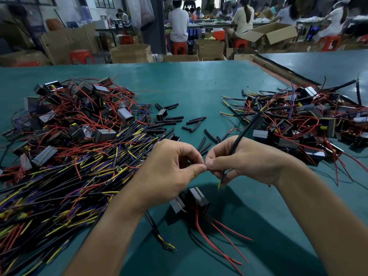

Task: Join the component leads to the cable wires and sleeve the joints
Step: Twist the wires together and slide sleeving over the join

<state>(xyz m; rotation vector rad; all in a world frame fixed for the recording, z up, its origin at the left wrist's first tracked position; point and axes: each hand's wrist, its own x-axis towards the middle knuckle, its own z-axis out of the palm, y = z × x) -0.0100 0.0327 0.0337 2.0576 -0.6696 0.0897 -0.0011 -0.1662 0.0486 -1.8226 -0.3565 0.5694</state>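
Note:
My left hand (169,168) and my right hand (243,162) meet fingertip to fingertip above the green table (199,86), pinching a thin wire end between thumbs and forefingers. A black cable (247,128) runs through my right hand; its yellow and blue wires (220,181) stick out below the fingers. Under my hands hangs a dark boxy component (197,199) with red leads (219,232) trailing toward me. Short black sleeve pieces (171,122) lie scattered in the middle of the table. The joint itself is hidden by my fingertips.
A big heap of black cables with yellow and blue wires (69,176) and components with red leads (85,108) fills the left side. Another tangle of joined parts (302,120) lies at the right. One loose cable (157,232) lies near my left forearm. People sit at benches behind.

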